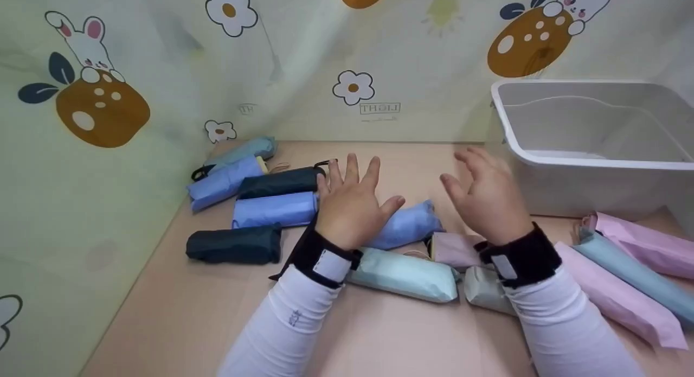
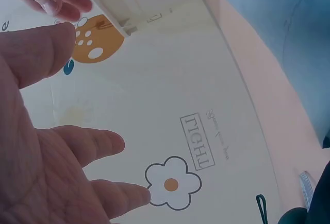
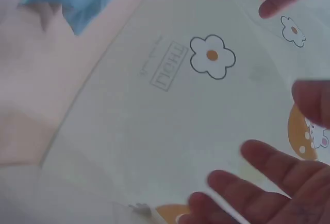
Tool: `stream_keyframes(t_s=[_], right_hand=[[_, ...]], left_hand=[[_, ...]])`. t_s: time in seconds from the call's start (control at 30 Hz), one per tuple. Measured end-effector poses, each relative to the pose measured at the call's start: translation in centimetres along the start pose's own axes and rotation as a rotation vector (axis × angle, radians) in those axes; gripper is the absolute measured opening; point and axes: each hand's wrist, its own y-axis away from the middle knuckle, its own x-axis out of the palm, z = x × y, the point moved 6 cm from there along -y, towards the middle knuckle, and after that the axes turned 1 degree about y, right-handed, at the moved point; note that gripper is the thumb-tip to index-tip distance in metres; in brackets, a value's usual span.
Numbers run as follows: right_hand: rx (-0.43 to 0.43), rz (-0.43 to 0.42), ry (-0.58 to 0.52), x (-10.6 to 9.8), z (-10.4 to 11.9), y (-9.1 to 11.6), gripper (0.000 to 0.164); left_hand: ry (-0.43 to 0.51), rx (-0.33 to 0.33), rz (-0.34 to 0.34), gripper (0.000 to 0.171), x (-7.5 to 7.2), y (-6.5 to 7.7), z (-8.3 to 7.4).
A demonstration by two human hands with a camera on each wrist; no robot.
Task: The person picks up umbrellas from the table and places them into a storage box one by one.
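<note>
In the head view my left hand (image 1: pixel 352 209), its fingers spread, is held over a row of folded umbrellas and holds nothing. A blue umbrella (image 1: pixel 409 225) lies beside its thumb, with a mint umbrella (image 1: pixel 406 275) under the wrist. At its left are a dark umbrella (image 1: pixel 284 183) and a blue umbrella (image 1: pixel 274 210). My right hand (image 1: pixel 488 198) is raised, empty, its fingers loosely apart. Below it lie a dusty-pink umbrella (image 1: pixel 455 249) and a grey umbrella (image 1: pixel 485 289), partly hidden by the wrist. Both wrist views show bare fingers against the printed backdrop.
A white plastic bin (image 1: pixel 596 164) stands at the back right. Before it lie a pale pink umbrella (image 1: pixel 623 298), a teal umbrella (image 1: pixel 634 274) and a pink umbrella (image 1: pixel 650 244). Another dark umbrella (image 1: pixel 233 245) is at left. Patterned sheeting (image 1: pixel 303 57) walls the back and left.
</note>
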Motion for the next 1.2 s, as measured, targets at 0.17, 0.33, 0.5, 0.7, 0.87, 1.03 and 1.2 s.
stream_keyframes(t_s=[0.17, 0.33, 0.5, 0.7, 0.87, 1.03, 1.2], right_hand=[[-0.007, -0.290, 0.047, -3.1, -1.7, -0.3, 0.040], [0.133, -0.297, 0.136, -4.2, -4.6, -0.7, 0.052], [0.224, -0.157, 0.232, -3.5, -5.9, -1.3, 0.046], [0.218, -0.094, 0.255, -2.8, -5.7, -1.9, 0.043], [0.190, -0.064, 0.258, -1.5, -4.1, -2.1, 0.042], [0.106, -0.073, 0.262, 0.0, -1.6, -2.1, 0.034], [-0.007, -0.086, 0.261, 1.7, 1.0, -2.2, 0.030]], left_hand=[[0.030, -0.012, -0.004, 0.088, -0.4, 0.0, 0.4], [0.053, -0.027, 0.000, 0.088, -0.6, 0.1, 0.8], [0.060, -0.022, 0.006, 0.086, -0.8, 0.2, 0.9], [0.059, -0.022, 0.009, 0.084, -1.1, 0.3, 1.1], [0.071, -0.020, 0.009, 0.083, -1.3, 0.4, 1.2], [0.060, -0.023, 0.006, 0.083, -1.5, 0.5, 1.4], [0.058, -0.024, 0.008, 0.082, -1.6, 0.5, 1.6]])
